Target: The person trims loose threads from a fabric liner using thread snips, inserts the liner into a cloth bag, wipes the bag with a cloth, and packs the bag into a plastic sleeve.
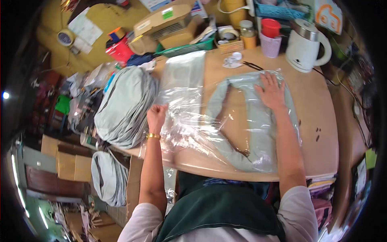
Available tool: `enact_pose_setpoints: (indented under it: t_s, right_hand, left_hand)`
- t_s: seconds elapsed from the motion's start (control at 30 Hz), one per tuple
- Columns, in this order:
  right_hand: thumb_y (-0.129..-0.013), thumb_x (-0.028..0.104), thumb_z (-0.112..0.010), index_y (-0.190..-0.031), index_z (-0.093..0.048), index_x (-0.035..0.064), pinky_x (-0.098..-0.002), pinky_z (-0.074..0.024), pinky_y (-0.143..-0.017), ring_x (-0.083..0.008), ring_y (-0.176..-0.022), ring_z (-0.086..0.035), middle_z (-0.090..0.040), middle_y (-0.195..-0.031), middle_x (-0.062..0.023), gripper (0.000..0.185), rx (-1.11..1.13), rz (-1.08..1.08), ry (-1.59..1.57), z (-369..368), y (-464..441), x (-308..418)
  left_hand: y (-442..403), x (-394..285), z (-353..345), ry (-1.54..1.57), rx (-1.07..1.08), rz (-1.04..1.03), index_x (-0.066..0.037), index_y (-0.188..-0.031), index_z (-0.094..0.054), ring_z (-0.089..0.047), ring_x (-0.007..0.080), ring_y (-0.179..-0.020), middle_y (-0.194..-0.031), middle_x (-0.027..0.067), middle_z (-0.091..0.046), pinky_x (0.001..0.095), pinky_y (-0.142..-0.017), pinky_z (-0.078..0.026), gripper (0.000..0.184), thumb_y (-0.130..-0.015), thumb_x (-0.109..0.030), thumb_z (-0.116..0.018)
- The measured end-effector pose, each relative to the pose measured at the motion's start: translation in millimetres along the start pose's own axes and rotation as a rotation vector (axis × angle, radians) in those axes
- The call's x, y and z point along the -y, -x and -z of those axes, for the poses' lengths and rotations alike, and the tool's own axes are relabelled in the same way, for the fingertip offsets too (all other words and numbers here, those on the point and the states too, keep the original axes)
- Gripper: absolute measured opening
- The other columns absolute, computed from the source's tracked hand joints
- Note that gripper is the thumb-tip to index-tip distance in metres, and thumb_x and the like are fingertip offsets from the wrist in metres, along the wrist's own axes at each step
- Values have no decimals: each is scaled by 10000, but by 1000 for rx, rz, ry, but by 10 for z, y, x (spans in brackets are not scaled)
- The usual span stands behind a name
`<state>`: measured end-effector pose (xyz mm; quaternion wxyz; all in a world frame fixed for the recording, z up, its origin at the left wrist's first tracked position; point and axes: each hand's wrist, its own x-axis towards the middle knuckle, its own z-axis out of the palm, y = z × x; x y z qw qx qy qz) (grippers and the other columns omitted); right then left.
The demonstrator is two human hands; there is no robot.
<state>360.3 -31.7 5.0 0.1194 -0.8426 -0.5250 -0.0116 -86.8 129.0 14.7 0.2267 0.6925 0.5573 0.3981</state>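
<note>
A folded grey-green garment (258, 133) lies inside a clear plastic bag (189, 135) on the wooden table. Spread flat, my right hand (271, 90) presses on the bag over the garment's upper part. My left hand (157, 115) is closed on the gathered edge of the bag, pulling the film into creases. Under and beyond the film is a flat stack of clear plastic bags (183, 70). Left of my left hand rises a pile of folded grey-green garments (125, 105).
A white electric kettle (302, 48) stands at the back right beside a lilac cup (270, 44). Small black scissors (252, 65) lie near the bag's top. A green tray (185, 47) holds cardboard boxes. More folded garments (108, 177) hang below the table's left edge.
</note>
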Motion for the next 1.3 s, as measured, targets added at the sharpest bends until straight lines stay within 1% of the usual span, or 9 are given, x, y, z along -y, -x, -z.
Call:
enact_pose_setpoints:
  t_s: [0.17,0.27,0.57,0.67,0.73,0.87,1.0,1.2,1.3]
  right_hand:
    - [-979,539,-377,-1504,-334,167,-602,-87,-1168,-275,-1470,-210,-261,-1591,-58,645,-9,-33,48,-6,3,20]
    - [-984,532,-369,-1508,-326,172,-605,-95,-1166,-274,-1472,-207,-258,-1592,-58,637,-7,-50,95,-26,-10,101]
    - [-1001,403,-455,-1443,-438,87,-417,-229,-1172,-270,-1422,-329,-419,-1506,-108,544,236,232,-552,25,-487,-814]
    - [-994,298,-487,-1389,-495,48,-387,-355,-1082,-321,-1301,-472,-498,-1421,-177,468,-56,94,-429,1139,342,-349]
    - [-991,288,-485,-1407,-457,28,-436,-338,-1092,-375,-1285,-456,-489,-1405,-215,491,-114,144,-148,1122,819,-634]
    - [-970,316,-549,-1475,-367,55,-473,-355,-1068,-413,-1258,-460,-455,-1416,-244,596,105,-220,367,691,1687,-489]
    - [-955,176,-582,-1346,-514,-5,-405,-423,-999,-340,-1121,-573,-597,-1243,-215,437,-81,138,-191,605,1722,-484]
    - [-965,85,-557,-1163,-634,-54,-267,-463,-897,-164,-1000,-602,-654,-1091,-117,255,72,358,-806,1271,1742,1595]
    - [-943,35,-577,-1206,-621,-44,-288,-454,-948,-186,-1055,-608,-659,-1122,-147,278,245,675,-878,1059,1942,2709]
  left_hand:
    - [359,-488,461,237,-156,332,29,-1290,-465,-563,161,-567,-740,56,-648,317,-590,-483,556,-882,-257,-713]
    - [871,-650,67,128,101,54,-4,-1459,-221,-565,156,-588,-738,53,-622,307,-601,-487,778,-884,-217,-700]
    - [1003,-831,566,107,416,321,-65,-1546,3,-623,189,-681,-816,141,-646,299,-671,-513,1046,-855,-317,-741]
    - [891,-651,359,162,361,112,-76,-1549,54,-599,299,-987,-1197,247,-540,388,-872,-470,1038,-890,-425,-668]
    - [889,-686,136,134,307,7,-65,-1547,48,-436,387,-1339,-1557,263,-237,443,-1099,-353,1017,-894,-401,-656]
    - [1098,-642,-119,428,138,-86,-137,-1381,-512,-585,355,-1148,-1191,219,-629,411,-982,-463,566,-836,-124,-665]
    - [1436,-281,554,468,-114,-175,-58,-967,-745,-644,263,-918,-948,127,-679,378,-847,-512,285,-774,46,-564]
    - [2897,910,2442,252,-644,367,-13,-1029,-731,-582,87,-740,-914,35,-707,234,-658,-465,272,-850,-64,-532]
    - [3664,1457,2858,396,-872,513,-26,-1067,-737,-642,124,-980,-1051,88,-726,254,-856,-482,312,-908,-216,-547]
